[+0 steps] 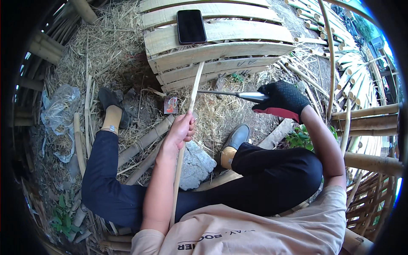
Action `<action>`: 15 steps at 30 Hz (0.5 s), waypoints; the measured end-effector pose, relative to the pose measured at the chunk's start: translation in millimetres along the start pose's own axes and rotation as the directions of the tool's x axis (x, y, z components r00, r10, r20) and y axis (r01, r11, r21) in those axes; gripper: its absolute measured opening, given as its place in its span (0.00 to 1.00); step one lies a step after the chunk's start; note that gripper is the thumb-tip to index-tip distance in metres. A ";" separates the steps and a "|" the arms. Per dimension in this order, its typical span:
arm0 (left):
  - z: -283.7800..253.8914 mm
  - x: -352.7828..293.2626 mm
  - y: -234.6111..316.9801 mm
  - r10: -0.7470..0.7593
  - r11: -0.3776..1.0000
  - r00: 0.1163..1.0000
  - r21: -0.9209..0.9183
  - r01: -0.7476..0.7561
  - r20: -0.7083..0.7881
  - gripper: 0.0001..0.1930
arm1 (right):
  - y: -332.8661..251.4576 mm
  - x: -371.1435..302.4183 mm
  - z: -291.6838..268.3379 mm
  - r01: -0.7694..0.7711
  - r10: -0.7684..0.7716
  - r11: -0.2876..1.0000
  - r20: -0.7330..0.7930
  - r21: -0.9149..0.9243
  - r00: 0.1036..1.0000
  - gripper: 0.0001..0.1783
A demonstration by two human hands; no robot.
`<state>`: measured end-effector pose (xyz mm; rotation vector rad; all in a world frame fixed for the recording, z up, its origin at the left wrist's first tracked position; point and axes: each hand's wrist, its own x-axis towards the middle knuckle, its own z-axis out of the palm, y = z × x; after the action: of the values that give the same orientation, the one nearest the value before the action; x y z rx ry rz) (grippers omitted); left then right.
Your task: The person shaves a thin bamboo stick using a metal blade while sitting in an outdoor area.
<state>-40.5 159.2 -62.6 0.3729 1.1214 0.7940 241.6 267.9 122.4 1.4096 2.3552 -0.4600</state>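
Observation:
My bare left hand [182, 131] is closed around a long, thin bamboo strip [196, 87]. The strip runs from beside my lap up toward the wooden crate, its top end in front of the slats. In a black and red glove, my right hand [285, 100] grips the silvery handle of a knife [251, 96]. The knife's narrow dark blade points left, and its tip meets or nearly meets the strip above my left fist; I cannot tell whether they touch.
A slatted wooden crate [238, 32] stands ahead with a black phone [191, 27] on it. A grey stone [194, 165] lies between my legs. Clear plastic [61, 106] and bamboo pieces are at left. Cut bamboo poles [350, 76] are stacked at far right, beyond a bamboo rail [367, 123].

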 end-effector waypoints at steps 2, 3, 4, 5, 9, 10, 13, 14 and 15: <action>-0.8 9.8 9.9 0.012 1.000 1.000 -0.007 -0.012 0.012 0.19 | -3.7 2.0 -5.2 0.045 -0.045 0.999 -0.007 -0.003 0.999 0.28; -0.5 15.4 16.0 0.006 1.000 1.000 -0.005 -0.006 0.012 0.19 | -4.9 5.0 -6.9 0.064 -0.064 0.998 -0.006 0.000 0.998 0.28; -7.4 18.7 20.4 -0.004 1.000 1.000 -0.001 0.004 -0.004 0.19 | -11.1 12.5 -4.0 0.103 -0.103 0.994 -0.004 0.020 0.995 0.27; -9.7 26.9 22.2 -0.015 1.000 1.000 -0.004 0.015 -0.002 0.19 | -18.3 14.8 -5.7 0.112 -0.112 0.994 -0.024 0.013 0.993 0.27; -2.6 44.7 23.6 -0.019 0.999 0.999 -0.034 0.020 0.032 0.19 | -33.2 35.6 -2.8 0.138 -0.138 0.990 -0.044 0.004 0.989 0.27; -1.2 47.4 23.6 -0.020 0.999 1.000 -0.039 0.021 0.024 0.19 | -35.6 44.4 1.8 0.144 -0.144 0.990 -0.042 0.007 0.989 0.27; 1.2 33.3 32.8 0.039 0.987 0.993 0.157 -0.021 -0.112 0.20 | -36.2 75.4 18.0 0.194 -0.190 0.979 -0.067 0.068 0.980 0.29; 6.3 23.8 36.3 0.085 0.971 0.974 0.238 -0.033 -0.212 0.21 | -38.2 83.2 23.5 0.216 -0.209 0.972 -0.072 0.096 0.975 0.30; -13.1 31.3 35.4 0.145 0.896 0.968 0.443 -0.041 -0.205 0.25 | -42.0 91.0 29.9 0.243 -0.228 0.961 -0.119 0.129 0.966 0.31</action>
<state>-59.3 204.4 -66.1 0.7288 1.5185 0.6766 168.3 305.8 58.2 1.2418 2.6356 -0.6461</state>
